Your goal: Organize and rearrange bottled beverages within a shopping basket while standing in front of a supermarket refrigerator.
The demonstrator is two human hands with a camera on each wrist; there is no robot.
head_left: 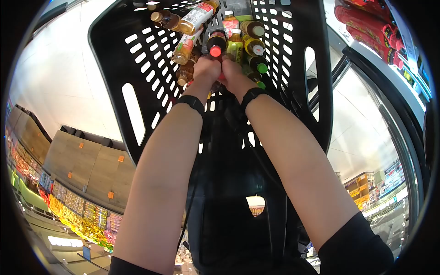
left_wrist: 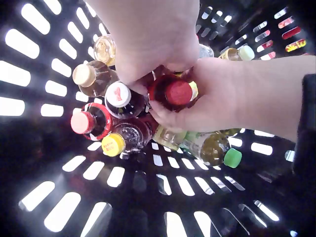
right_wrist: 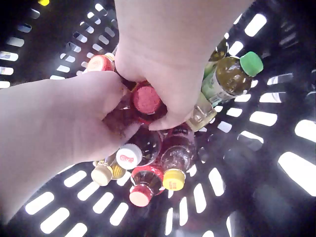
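Both hands are together inside the black basket. My left hand (head_left: 207, 69) (left_wrist: 153, 42) (right_wrist: 64, 116) and right hand (head_left: 233, 75) (left_wrist: 232, 96) (right_wrist: 165, 59) grip one dark red bottle (left_wrist: 163, 91) (right_wrist: 148, 114) from either side, its red cap showing between them. Just beyond the hands in the head view stands another dark bottle with a red cap (head_left: 215, 51). White-capped (left_wrist: 118, 94) (right_wrist: 129, 156), yellow-capped (left_wrist: 113, 144) (right_wrist: 174, 179) and green-capped (left_wrist: 233, 158) (right_wrist: 252, 63) bottles crowd around them. The hands hide the held bottle's lower part.
The tall basket (head_left: 107, 43) has slotted walls close to both hands. Amber bottles (head_left: 183, 50) lean along its left side, and more bottles (head_left: 252, 28) line the right. Red packages (head_left: 366, 27) sit on a shelf at upper right; shop displays (head_left: 82, 220) are at lower left.
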